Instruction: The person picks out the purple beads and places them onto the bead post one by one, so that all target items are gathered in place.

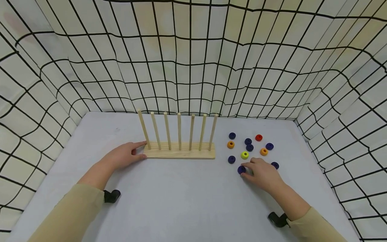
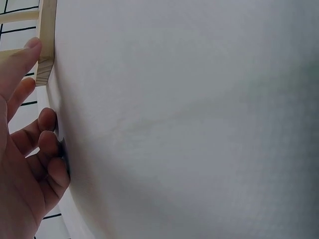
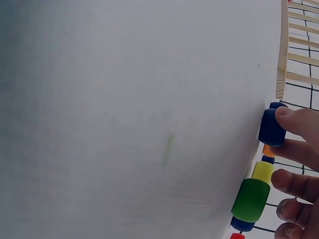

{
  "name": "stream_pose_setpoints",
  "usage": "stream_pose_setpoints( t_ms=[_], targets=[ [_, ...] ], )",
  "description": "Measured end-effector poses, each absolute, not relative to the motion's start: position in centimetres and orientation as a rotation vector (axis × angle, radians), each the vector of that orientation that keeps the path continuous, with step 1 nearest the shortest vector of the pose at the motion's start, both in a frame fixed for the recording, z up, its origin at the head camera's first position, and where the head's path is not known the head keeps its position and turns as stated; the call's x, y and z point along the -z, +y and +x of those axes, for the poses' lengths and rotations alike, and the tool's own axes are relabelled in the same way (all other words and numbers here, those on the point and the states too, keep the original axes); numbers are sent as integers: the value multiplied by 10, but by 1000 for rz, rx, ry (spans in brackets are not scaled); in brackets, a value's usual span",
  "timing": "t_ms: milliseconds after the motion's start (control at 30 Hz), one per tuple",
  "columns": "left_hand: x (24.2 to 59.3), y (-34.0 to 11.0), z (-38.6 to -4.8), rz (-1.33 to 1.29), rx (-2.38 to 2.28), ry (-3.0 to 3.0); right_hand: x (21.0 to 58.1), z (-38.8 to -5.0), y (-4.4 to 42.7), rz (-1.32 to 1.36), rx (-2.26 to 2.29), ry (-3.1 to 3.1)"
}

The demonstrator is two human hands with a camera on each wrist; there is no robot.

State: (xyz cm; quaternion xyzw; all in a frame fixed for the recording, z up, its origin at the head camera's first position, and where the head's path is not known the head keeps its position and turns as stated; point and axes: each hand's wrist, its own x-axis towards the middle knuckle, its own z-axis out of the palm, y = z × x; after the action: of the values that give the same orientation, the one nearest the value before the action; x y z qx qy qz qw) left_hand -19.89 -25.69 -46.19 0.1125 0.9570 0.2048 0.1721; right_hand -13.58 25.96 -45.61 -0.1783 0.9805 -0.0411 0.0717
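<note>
The left hand (image 1: 122, 156), partly spread, grips the wooden peg rack (image 1: 185, 154) at its nine-o'clock end; the right hand (image 1: 262, 172), nearly closed, pinches a blue bead (image 1: 241, 170) toward the rack's four o'clock.

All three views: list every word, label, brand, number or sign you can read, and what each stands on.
There are none: no text shows on the wooden stand, the blue bead in the right hand, the green bead or the sleeves. Any print on the black wrist pieces is too small to read.
</note>
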Motion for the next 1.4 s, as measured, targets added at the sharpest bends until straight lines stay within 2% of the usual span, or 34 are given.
stream_pose_setpoints(
  t_ms=[1400],
  targets=[
    [464, -259, -200, 249, -652, 2684, 448, -139, 250, -516, 232, 3035]
  ],
)
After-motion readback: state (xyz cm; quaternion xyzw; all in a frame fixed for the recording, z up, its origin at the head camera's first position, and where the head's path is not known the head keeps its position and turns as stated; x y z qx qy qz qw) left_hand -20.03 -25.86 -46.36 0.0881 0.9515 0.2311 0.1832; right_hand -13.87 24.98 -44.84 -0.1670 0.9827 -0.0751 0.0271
